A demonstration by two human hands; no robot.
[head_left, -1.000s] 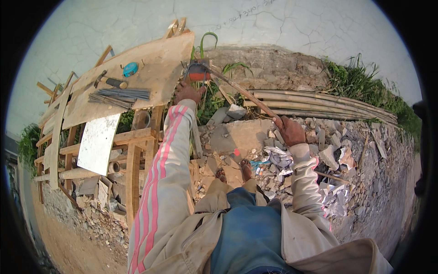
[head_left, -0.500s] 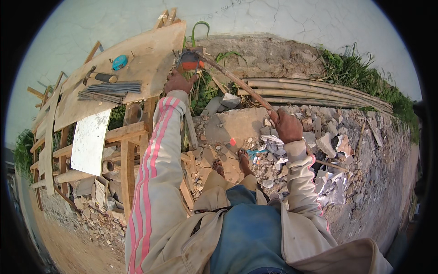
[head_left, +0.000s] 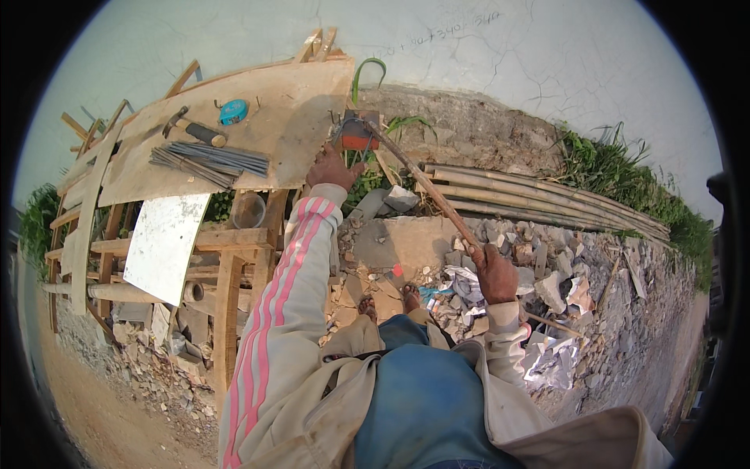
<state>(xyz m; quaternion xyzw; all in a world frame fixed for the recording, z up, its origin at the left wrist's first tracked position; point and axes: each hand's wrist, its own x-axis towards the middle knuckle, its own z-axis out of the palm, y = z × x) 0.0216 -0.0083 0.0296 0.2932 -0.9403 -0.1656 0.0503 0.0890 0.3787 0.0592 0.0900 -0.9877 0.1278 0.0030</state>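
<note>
At the right end of the plywood bench (head_left: 297,102), my left hand (head_left: 333,168) is closed on a thin grey bent steel rod (head_left: 337,133). Just beyond it is a dark block with a red-orange front (head_left: 360,142). My right hand (head_left: 497,273) grips a long rusty metal bar (head_left: 426,186), which slants from that block down past my fist. Some of my left fingers are hidden, and where the rod meets the block is hard to make out. On the bench top lie a bundle of cut steel rods (head_left: 211,160), a hammer (head_left: 199,131) and a blue tape measure (head_left: 233,112).
A white sheet (head_left: 164,242) leans against the bench's timber frame (head_left: 228,313). Bamboo poles (head_left: 531,197) lie along the cracked wall (head_left: 469,55), beside grass (head_left: 617,172). Broken rubble (head_left: 551,289) and crumpled foil-like scraps (head_left: 551,356) cover the ground to my right.
My right hand has pulled its end of the rusty bar closer to my body, so the bar slopes more steeply. My left hand stays beside the block. The whole view has shifted somewhat.
</note>
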